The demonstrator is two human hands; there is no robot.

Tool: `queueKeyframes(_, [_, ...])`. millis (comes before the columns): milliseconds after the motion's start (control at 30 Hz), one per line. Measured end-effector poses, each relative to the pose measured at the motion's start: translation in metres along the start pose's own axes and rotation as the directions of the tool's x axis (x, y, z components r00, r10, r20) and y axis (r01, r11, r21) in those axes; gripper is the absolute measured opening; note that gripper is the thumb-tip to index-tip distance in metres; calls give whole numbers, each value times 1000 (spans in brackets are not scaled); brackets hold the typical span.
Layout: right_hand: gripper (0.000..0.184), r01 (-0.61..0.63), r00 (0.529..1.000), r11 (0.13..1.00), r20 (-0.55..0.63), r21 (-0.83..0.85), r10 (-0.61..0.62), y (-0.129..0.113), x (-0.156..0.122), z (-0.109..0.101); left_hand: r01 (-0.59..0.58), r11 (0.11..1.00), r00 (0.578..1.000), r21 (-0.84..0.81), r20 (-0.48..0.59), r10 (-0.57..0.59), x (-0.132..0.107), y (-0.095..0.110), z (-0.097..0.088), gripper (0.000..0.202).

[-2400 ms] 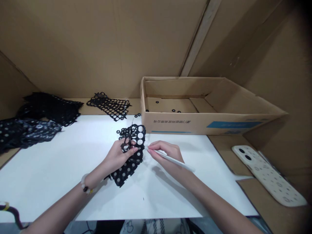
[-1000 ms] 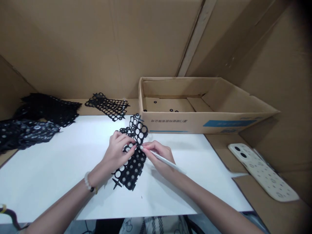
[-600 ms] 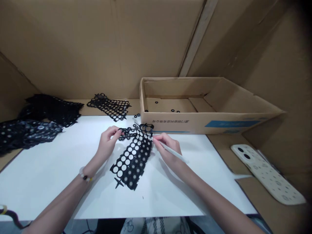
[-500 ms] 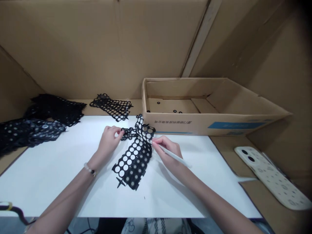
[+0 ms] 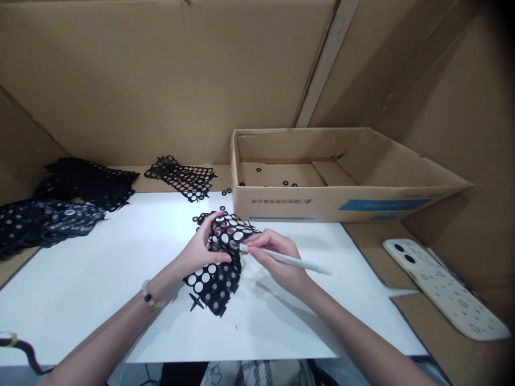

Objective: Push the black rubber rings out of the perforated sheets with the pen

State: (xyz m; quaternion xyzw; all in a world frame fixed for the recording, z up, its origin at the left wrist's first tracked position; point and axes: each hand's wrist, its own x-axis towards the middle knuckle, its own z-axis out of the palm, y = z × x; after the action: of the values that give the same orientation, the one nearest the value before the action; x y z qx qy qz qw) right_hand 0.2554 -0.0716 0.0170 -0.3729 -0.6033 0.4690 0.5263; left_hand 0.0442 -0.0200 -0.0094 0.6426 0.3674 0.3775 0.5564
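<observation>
A black flexible sheet full of round holes (image 5: 217,279) lies on the white tabletop (image 5: 100,268), its upper part bent upward. My left hand (image 5: 201,249) grips that raised part, thumb under and fingers over it. My right hand (image 5: 273,254) holds a white pen-like tool (image 5: 293,261) in a pinch, its tip touching the sheet's right edge beside my left fingers. Small black rings (image 5: 201,217) lie just beyond the sheet.
An open cardboard box (image 5: 346,201) with a few black rings inside stands at the back right. Another perforated sheet (image 5: 181,179) lies behind, and piles of black sheets (image 5: 60,209) fill the left. A white phone (image 5: 442,289) rests at the right. Cardboard walls surround the table.
My left hand left the loose rings and came back onto the sheet, folding its upper part up. My right hand drew slightly nearer with the tool tip still at the sheet's edge.
</observation>
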Motion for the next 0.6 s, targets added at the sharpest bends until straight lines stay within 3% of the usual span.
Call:
queueKeyframes(67, [9, 13, 999, 1000, -35, 26, -12, 0, 1, -2, 141, 986, 990, -88, 18, -140, -1, 2, 6, 82])
queueKeyframes(200, [9, 33, 990, 999, -141, 7, -32, 2, 3, -4, 303, 912, 922, -276, -156, -354, -3, 11, 7, 88])
queueKeyframes(267, [10, 45, 987, 999, -153, 2, -44, 2, 4, -4, 376, 875, 905, -305, -83, -417, -4, 15, 6, 73])
queueKeyframes(333, [10, 34, 989, 999, -143, -6, -34, 2, 3, -2, 435, 856, 895, -280, 31, -444, -5, 18, 5, 47])
queueKeyframes(400, [11, 17, 991, 1000, -134, -24, -20, 2, 3, -2, 457, 858, 886, -234, 40, -461, -6, 19, 6, 33])
queueKeyframes(600, [7, 39, 979, 955, -178, -295, -95, -1, 6, -11, 369, 918, 893, -143, -217, -393, -4, 16, 4, 32])
